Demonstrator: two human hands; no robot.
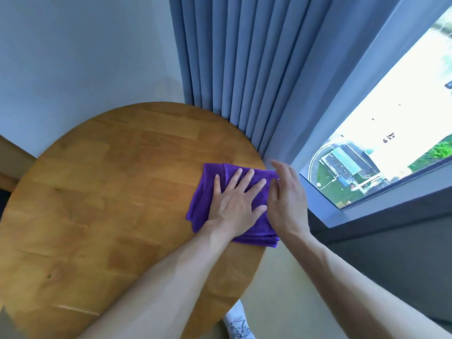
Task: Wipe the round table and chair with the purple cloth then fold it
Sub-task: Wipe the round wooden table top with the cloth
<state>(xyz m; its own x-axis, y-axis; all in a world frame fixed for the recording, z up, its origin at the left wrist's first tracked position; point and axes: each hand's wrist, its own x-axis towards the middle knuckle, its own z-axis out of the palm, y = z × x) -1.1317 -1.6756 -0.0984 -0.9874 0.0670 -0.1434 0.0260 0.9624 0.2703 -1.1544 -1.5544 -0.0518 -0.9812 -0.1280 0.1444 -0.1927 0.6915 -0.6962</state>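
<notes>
A folded purple cloth point(232, 204) lies near the right edge of a round wooden table point(97, 192), its long side running from the near edge away toward the curtain point(232, 57). The left hand point(236, 204) presses flat on top of it, fingers spread and straight. The right hand point(287, 199) hovers just beside the cloth's right edge, fingers relaxed, holding nothing. A window point(391, 130) is to the right.

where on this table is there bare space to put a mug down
The round table shows bare wood across its whole left and middle, from the wall side to the near edge. The right edge by the curtain is crowded: the folded purple cloth lies there under the flat left hand, with the right hand beside it.
</notes>
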